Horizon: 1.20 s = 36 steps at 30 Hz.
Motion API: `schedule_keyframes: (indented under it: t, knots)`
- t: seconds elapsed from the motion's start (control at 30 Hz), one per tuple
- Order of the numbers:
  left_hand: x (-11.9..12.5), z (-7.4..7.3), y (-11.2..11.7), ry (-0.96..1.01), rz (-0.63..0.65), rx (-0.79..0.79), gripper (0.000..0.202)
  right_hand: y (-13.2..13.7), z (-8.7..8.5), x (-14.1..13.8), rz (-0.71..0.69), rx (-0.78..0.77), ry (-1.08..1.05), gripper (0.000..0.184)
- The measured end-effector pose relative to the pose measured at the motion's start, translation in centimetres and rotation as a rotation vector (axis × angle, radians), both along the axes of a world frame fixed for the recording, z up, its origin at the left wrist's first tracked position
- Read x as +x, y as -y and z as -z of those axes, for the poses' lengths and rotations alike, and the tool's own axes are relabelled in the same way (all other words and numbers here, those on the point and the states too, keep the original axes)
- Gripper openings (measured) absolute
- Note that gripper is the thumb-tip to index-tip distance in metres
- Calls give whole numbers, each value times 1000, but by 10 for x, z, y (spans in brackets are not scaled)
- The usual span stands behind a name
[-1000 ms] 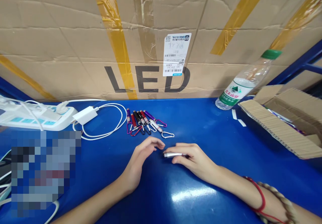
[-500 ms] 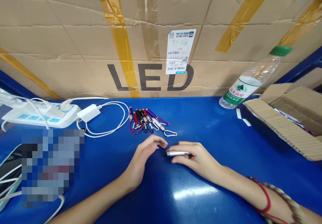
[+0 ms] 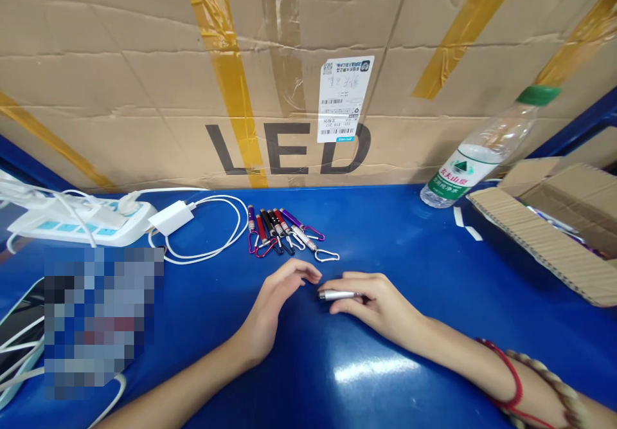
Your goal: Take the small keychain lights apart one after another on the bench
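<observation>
Between the thumb and fingers of my right hand (image 3: 371, 294) is a small silver keychain flashlight (image 3: 335, 294). It lies roughly level, its dark-tipped end pointing left, and the other end is hidden in the hand. My left hand (image 3: 282, 291) faces it from the left with fingers extended and gently bent, holding nothing that I can see. A small gap separates its fingertips from the flashlight. Just beyond both hands, several similar flashlights (image 3: 273, 223) in purple, red, black and silver lie side by side on the blue table (image 3: 231, 390), with carabiner clips (image 3: 328, 256) towards me.
A large cardboard box (image 3: 159, 88) closes off the back. At left are a white power strip (image 3: 72, 226), a charger (image 3: 171, 217) with looped cable, and a blurred-out item (image 3: 101, 319). A tilted water bottle (image 3: 463, 172) and an open carton (image 3: 540, 242) stand at right.
</observation>
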State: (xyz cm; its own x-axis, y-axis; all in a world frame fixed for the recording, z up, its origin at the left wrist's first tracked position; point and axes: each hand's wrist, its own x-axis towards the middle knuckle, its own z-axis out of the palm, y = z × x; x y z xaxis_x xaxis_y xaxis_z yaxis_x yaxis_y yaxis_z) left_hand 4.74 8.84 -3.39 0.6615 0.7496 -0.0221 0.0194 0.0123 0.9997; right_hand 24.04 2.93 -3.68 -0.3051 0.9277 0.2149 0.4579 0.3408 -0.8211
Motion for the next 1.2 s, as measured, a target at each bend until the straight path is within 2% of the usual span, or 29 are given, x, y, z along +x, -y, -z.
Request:
schedule_keyframes:
  t: [0.2,0.57,0.73,0.83,1.0,1.2]
  knots:
    - [0,0,0,6,15,-5,34,1,-1,1,16,-12,12,36]
    - [1,-3,2,-1,2,-13,35,1,-2,-1,-1,-27,-19,28]
    - [0,-3,1,2,4,-10,34,1,-2,-1,8,12,-34,28]
    - [2,-5,3,-61,5,44,33,1,-1,0,19,-6,-51,30]
    - [8,-6,8,-318,-27,272,25,0,0,0,66,-90,-103,32]
    - [8,-2,7,-354,-19,310,25,3,4,0,93,-108,-92,35]
